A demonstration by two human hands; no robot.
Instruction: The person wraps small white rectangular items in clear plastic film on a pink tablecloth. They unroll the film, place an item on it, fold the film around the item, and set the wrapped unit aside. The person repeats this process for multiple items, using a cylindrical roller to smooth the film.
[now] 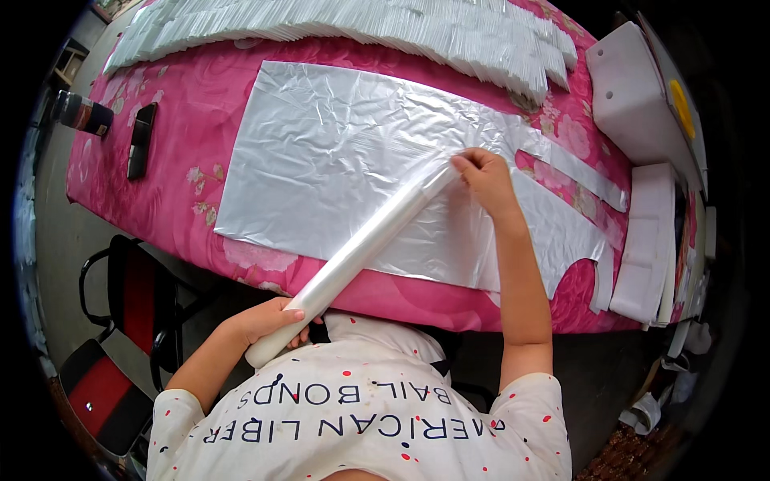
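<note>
White spotted shirt (pixel 345 377) closest, mine, sleeves ending above the elbows. My left hand (pixel 274 319): fingers curled around the lower end of a pale plastic roll (pixel 365 240), thumb on top. My right hand (pixel 488 180): fingers pinched together on the roll's upper end. Roll slants from beyond the near edge of the table (pixel 104 192) up across a wrinkled silvery sheet (pixel 321 144), which lies flat, strap-like strips at its right. Pink floral cloth (pixel 184 96) beneath. Left of the sheet: slim black object (pixel 142 140), then dark jar (pixel 84 114). Far side: closely packed folded white plastic (pixel 361 20). Far right: white box (pixel 630 84). Lower left: 2 red-and-black chairs (pixel 100 397).
</note>
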